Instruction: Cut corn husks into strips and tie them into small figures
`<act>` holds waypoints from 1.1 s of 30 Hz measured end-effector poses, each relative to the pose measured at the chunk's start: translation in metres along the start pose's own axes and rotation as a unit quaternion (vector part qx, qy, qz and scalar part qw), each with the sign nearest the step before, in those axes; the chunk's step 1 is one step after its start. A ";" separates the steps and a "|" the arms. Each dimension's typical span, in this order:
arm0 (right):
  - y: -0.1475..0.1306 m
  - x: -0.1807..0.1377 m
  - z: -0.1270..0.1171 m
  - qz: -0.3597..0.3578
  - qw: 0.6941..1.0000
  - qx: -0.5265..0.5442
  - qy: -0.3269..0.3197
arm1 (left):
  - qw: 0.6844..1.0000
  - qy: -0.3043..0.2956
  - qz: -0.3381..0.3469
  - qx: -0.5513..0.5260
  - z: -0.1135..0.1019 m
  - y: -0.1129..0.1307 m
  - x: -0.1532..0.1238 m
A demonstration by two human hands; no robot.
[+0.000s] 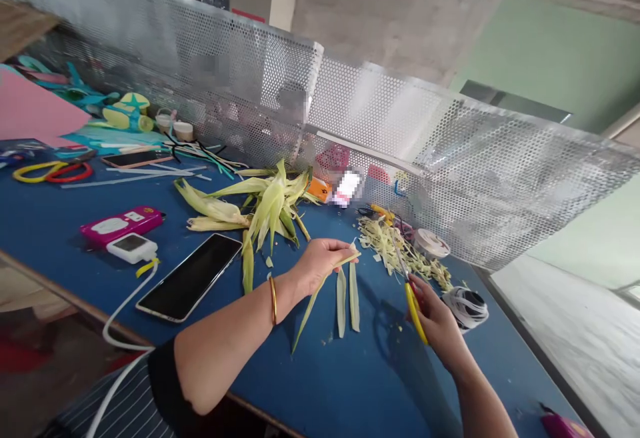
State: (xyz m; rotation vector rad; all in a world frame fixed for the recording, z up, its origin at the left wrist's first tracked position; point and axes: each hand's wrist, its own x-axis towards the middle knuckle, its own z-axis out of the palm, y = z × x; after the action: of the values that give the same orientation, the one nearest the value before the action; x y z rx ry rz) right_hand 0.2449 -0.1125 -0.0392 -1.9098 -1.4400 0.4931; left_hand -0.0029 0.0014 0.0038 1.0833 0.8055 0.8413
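My left hand (323, 259) pinches a long pale green leaf strip (314, 298) that slants down toward the near table edge. My right hand (436, 318) grips yellow-handled scissors (406, 278), blades pointing up and away, just right of the strip's upper end. Two cut strips (347, 295) lie flat on the blue table (350, 378) between my hands. A pile of fresh corn husks (265, 205) sits behind my left hand. A heap of thin husk trimmings (400, 251) lies behind the scissors.
A black phone (193, 277), a pink device (123, 223) and a white charger (131, 247) lie left. White tape rolls (465, 305) sit right. A perforated metal screen (400, 131) bounds the far side. Craft tools and pink paper (35, 111) crowd the far left.
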 end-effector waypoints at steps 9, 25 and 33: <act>-0.026 -0.015 0.017 -0.059 0.945 0.269 -0.174 | 0.997 -0.002 0.046 0.068 0.000 -0.007 0.003; -0.041 -0.019 0.011 -0.039 0.960 0.214 -0.177 | 0.988 -0.060 0.040 0.134 0.001 -0.022 0.008; -0.041 -0.019 0.010 -0.033 0.959 0.216 -0.183 | 0.994 -0.016 0.065 0.090 0.006 -0.014 0.006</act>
State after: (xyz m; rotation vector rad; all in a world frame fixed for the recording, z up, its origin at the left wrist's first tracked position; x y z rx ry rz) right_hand 0.2039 -0.1215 -0.0186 -1.4668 -1.4651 1.0784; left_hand 0.0072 0.0008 -0.0093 1.3167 0.8008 0.8701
